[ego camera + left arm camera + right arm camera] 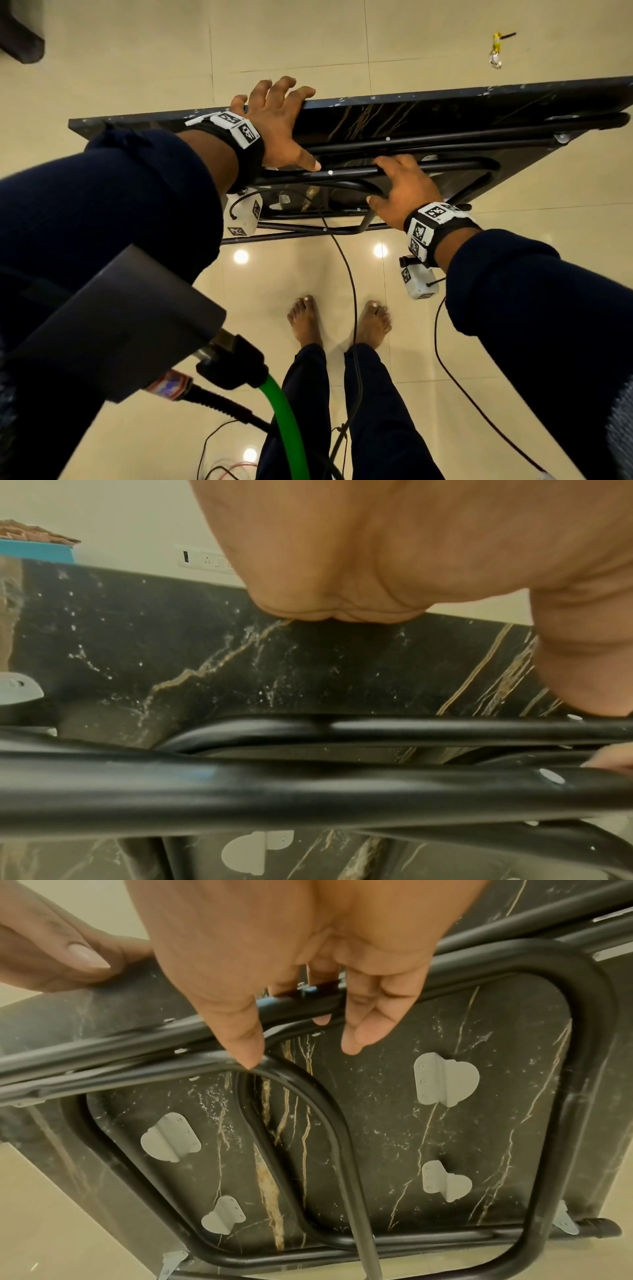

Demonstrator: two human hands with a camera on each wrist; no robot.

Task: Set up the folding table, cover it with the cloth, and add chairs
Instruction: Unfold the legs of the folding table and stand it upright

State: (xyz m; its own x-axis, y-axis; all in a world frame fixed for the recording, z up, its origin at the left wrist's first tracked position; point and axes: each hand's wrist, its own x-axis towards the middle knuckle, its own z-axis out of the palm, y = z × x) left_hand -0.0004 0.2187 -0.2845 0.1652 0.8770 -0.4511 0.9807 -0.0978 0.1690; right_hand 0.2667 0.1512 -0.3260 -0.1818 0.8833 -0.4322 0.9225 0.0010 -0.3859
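Observation:
The folding table (pixel 479 94) stands on its edge in front of me, with its black marbled underside (pixel 394 1123) facing me and the black tube legs (pixel 445 164) folded flat against it. My left hand (pixel 277 126) grips the top edge: the fingers curl over the far side and the thumb lies on a leg tube. My right hand (pixel 400 192) holds a leg tube (pixel 301 1007), fingers hooked behind it and thumb on the inner curved tube. The left wrist view shows the underside (pixel 205 642) and a tube (pixel 240 785) below my palm. No cloth or chairs are in view.
Glossy beige floor tiles (pixel 308 41) lie all around. My bare feet (pixel 305 318) stand close behind the table, with cables (pixel 352 291) hanging between them. A yellow wrapper (pixel 496 51) lies on the floor beyond the table. A dark object (pixel 20 31) sits at the far left.

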